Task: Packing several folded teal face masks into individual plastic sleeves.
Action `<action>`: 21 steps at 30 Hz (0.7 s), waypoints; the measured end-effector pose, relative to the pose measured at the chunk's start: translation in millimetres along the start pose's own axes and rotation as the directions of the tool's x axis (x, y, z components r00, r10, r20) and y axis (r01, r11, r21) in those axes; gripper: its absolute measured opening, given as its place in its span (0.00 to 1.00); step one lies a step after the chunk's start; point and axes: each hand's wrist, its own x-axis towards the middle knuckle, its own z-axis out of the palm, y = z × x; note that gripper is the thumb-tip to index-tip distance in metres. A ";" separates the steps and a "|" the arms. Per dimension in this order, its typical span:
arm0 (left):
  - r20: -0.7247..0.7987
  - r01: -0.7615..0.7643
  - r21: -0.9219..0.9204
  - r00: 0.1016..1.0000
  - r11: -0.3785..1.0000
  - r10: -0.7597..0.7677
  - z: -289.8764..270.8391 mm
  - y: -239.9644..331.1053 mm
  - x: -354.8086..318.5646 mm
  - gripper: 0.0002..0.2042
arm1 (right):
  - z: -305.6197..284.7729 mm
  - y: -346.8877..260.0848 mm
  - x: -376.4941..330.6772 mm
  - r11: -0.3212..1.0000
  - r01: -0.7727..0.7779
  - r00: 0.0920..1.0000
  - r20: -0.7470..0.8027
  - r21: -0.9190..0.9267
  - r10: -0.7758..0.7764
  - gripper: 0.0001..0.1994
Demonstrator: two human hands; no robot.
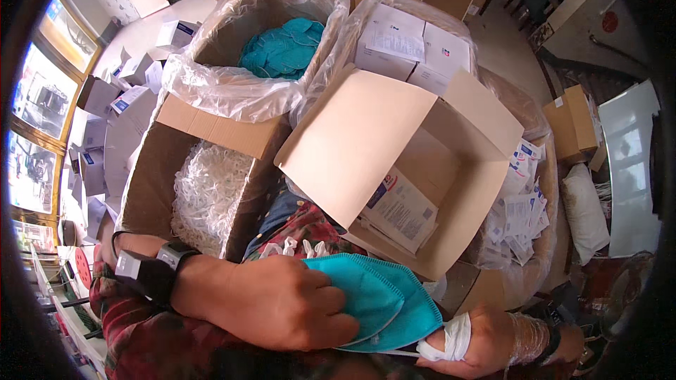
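Observation:
Teal folded face masks [384, 302] with stitched edges lie one over another above my lap. My left hand [289, 302] is closed on their left end, its fingers curled over the edge. At their right tip, my right hand [472, 343] is closed too, with a white wrap round a digit and clear film round the wrist. A thin white strap runs along the masks' lower edge into this hand. White strap loops [296, 246] show just beyond my left hand. Past the masks stands an open cardboard box [465, 183] with flat white printed packets [401, 211] inside.
At the left, a carton [151, 176] holds a heap of white straps [211, 190]. Behind it, a plastic-lined box [211, 84] contains teal masks [285, 46]. White boxes [422, 46] fill another lined carton; loose packets [521, 211] lie in a bag at right. Small cartons [91, 141] litter the left floor.

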 end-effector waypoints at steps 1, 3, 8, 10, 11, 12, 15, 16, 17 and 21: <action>-0.002 0.006 -0.014 1.000 1.000 -0.006 -0.5 0.8 -1.5 0.07 | 0.8 0.8 -1.1 1.000 0.001 1.000 0.001 0.000 -0.001 0.09; 0.018 0.019 -0.015 1.000 1.000 -0.019 -2.2 0.8 -4.1 0.08 | 3.9 3.1 -3.4 0.999 0.021 0.999 -0.051 0.045 -0.018 0.09; 0.012 0.280 0.056 0.960 0.958 -0.281 -25.7 -20.6 -36.8 0.06 | -11.2 29.5 -39.9 0.958 -0.014 0.986 0.156 -0.287 0.061 0.11; -0.119 0.709 0.242 0.699 0.663 -0.705 -45.3 -46.8 -89.6 0.12 | -7.1 59.0 -78.9 0.761 -0.551 0.790 -0.080 0.342 0.608 0.05; -0.378 0.843 -0.059 0.477 0.535 -0.793 -32.3 -47.1 -88.9 0.14 | -7.3 48.0 -71.8 0.658 -0.576 0.725 -0.070 0.485 0.685 0.06; -0.486 0.780 -0.281 0.387 0.559 -0.784 -30.8 -38.9 -69.1 0.10 | -10.0 37.0 -58.2 0.537 -0.580 0.652 -0.045 0.612 0.757 0.07; -0.431 0.579 -0.406 0.562 0.708 -0.706 -22.8 -73.2 -36.3 0.16 | -8.3 59.6 -8.5 0.659 -0.497 0.754 -0.095 0.565 0.650 0.07; -0.404 0.486 -0.568 0.538 0.664 -0.739 -9.6 -82.7 -31.0 0.17 | -5.0 66.3 2.5 0.652 -0.512 0.731 -0.115 0.559 0.672 0.08; -0.420 0.352 -0.695 0.509 0.627 -0.751 -1.5 -85.9 -22.4 0.18 | -1.3 72.7 12.6 0.655 -0.507 0.733 -0.120 0.560 0.670 0.08; -0.427 0.009 -0.873 0.469 0.488 -0.773 8.5 -84.4 8.1 0.20 | 7.2 91.9 37.1 0.811 -0.235 0.759 -0.421 0.535 0.497 0.15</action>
